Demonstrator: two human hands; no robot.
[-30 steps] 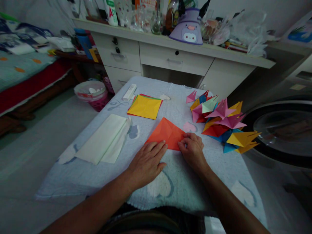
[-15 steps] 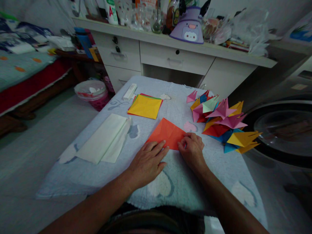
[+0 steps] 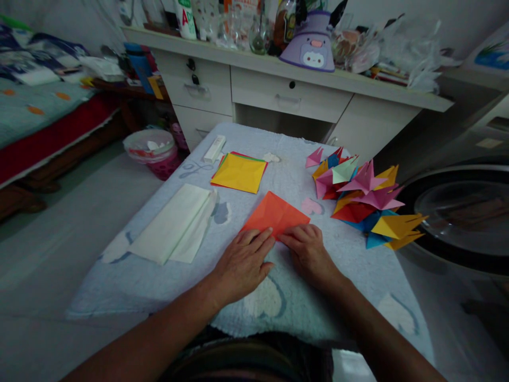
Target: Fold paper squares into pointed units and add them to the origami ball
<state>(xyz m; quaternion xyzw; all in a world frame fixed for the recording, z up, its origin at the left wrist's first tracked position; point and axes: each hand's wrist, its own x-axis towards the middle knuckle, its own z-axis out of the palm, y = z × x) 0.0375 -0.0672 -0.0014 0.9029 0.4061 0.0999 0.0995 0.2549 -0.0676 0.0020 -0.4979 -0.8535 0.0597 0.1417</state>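
A sheet of orange origami paper (image 3: 273, 211) lies on the cloth-covered table in front of me, one corner pointing away. My left hand (image 3: 247, 261) rests flat on its lower left part, fingers stretched out and holding it down. From the right, my right hand (image 3: 308, 249) has its fingers pressed together on the paper's near edge, close to my left fingertips. Its thumb is mostly hidden. Beyond the paper is a stack of square sheets (image 3: 238, 173), yellow on top. Several folded paper cranes (image 3: 361, 196) in mixed colours sit to the right.
A folded pale cloth or paper (image 3: 170, 225) lies left on the table, with a small white box (image 3: 214, 149) farther back. A white cabinet (image 3: 288, 93) stands behind, its top crowded. On the floor at left is a pink bin (image 3: 163, 165); a front-loading washer (image 3: 461, 212) stands right.
My right hand has moved left along the paper's near edge, away from the right corner, towards my left hand. My left hand stays nearly in place on the paper.
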